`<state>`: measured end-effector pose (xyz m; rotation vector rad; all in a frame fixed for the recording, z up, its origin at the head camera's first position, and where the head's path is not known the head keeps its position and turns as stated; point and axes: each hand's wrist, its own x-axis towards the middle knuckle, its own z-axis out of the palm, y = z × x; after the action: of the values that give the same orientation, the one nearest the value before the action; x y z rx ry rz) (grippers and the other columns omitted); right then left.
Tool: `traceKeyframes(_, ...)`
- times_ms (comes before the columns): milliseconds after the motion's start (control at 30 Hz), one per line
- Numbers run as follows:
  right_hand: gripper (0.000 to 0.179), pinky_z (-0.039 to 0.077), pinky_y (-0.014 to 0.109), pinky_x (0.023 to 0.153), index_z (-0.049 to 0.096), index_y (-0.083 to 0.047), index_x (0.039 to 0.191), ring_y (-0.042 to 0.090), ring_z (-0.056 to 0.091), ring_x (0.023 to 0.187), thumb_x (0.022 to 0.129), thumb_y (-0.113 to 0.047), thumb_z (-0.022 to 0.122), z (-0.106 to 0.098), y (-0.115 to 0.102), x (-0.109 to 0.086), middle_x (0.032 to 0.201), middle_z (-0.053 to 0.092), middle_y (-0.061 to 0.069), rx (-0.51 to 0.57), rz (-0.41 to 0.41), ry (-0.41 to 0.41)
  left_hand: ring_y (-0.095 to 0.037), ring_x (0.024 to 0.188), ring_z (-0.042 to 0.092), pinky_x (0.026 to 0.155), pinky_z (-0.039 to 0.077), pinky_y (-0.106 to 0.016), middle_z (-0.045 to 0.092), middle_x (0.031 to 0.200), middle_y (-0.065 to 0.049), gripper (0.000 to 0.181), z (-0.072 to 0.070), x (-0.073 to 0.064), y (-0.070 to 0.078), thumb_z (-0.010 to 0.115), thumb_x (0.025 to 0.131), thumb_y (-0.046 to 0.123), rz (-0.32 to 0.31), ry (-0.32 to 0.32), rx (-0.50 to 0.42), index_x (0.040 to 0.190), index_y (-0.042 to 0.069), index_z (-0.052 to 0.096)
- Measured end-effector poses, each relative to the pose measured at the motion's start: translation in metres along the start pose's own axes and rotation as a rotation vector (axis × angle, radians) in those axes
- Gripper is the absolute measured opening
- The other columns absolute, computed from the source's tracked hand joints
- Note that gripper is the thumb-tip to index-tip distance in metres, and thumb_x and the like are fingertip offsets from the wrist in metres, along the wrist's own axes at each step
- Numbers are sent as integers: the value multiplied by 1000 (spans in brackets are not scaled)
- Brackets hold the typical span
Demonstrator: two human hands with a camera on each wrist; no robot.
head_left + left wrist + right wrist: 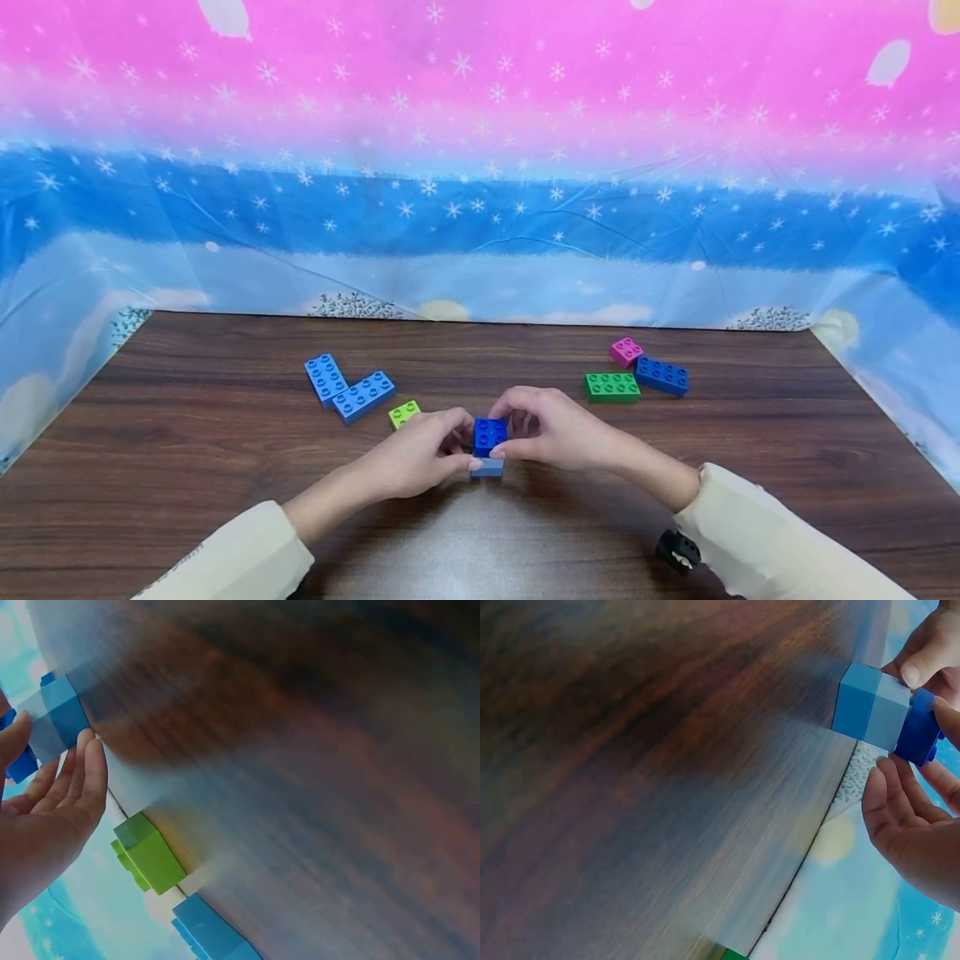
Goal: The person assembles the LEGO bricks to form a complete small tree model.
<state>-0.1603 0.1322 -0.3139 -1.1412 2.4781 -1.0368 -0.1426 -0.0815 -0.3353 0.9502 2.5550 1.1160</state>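
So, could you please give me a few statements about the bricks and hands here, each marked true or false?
1. The right hand grips a small dark blue brick. True.
2. The left hand holds the lime brick. False: it holds the paler blue piece under the dark blue one; the lime one lies on the table.
3. The green brick lies on the person's left. False: it lies on the right.
4. The pink brick is farther away than the green one. True.
5. The sleeves are black. False: they are cream.
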Motion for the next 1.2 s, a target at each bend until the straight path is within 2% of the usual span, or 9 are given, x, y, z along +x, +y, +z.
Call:
traceKeyframes(267,23,49,27,65,59,-9,100,9,53,73,82,-20,69,1,1,1,86,57,-4,2,-25,-4,-17,85,60,73,50,-28,62,93,-6,29,-9,-2,4,66,85,18,-6,-54,-15,106,1,55)
traceKeyframes(500,24,49,27,65,60,-9,100,9,53,73,82,-20,70,1,2,1,86,58,-4,6,-26,1,-16,89,61,75,50,-26,62,105,-6,30,-15,-4,6,61,89,24,34,4,-32,113,7,56)
traceKeyframes(667,24,49,27,65,60,-9,100,9,53,72,82,-21,69,1,2,1,85,57,-4,10,-17,0,-15,88,60,74,49,-23,62,104,-4,26,-16,-5,7,60,90,22,62,35,-38,110,7,57)
traceKeyframes(1200,23,49,27,65,60,-9,99,10,54,73,82,-21,70,1,3,1,85,58,-4,26,-18,0,-16,88,61,73,49,-22,63,97,-3,17,-13,-3,8,60,89,16,61,32,-57,104,9,54)
